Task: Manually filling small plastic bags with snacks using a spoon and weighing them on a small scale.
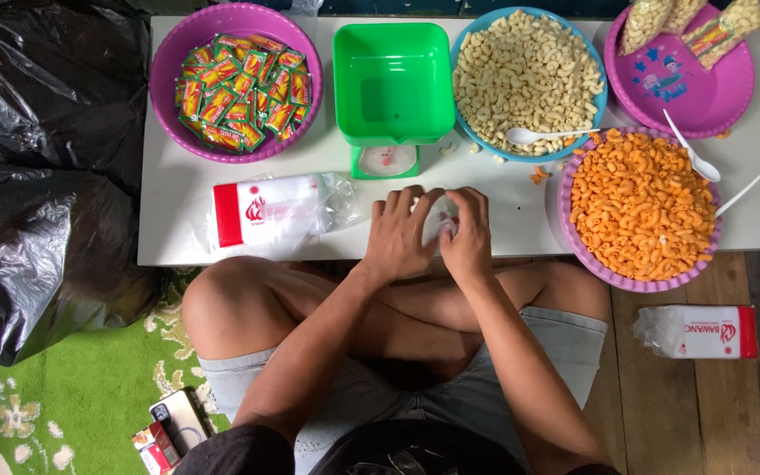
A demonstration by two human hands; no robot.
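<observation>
My left hand (400, 233) and my right hand (468, 237) meet at the front edge of the low white table (178, 193). Both pinch a small clear plastic bag (440, 218) between them. A green kitchen scale (391, 88) with an empty square bowl stands just beyond my hands. To its right sits a blue bowl of pale macaroni snacks (525, 75) with a white spoon (543, 135). A purple bowl of orange macaroni snacks (639, 207) lies close to my right hand. At the left, a purple bowl holds several green and red sachets (241, 86).
A pack of clear plastic bags (270, 209) lies left of my hands. A pink bowl (688, 88) with filled snack bags sits at the back right. Another bag pack (698, 332) rests on the wooden floor. Black rubbish bags (41, 158) crowd the left. A phone (178, 420) lies on the green rug.
</observation>
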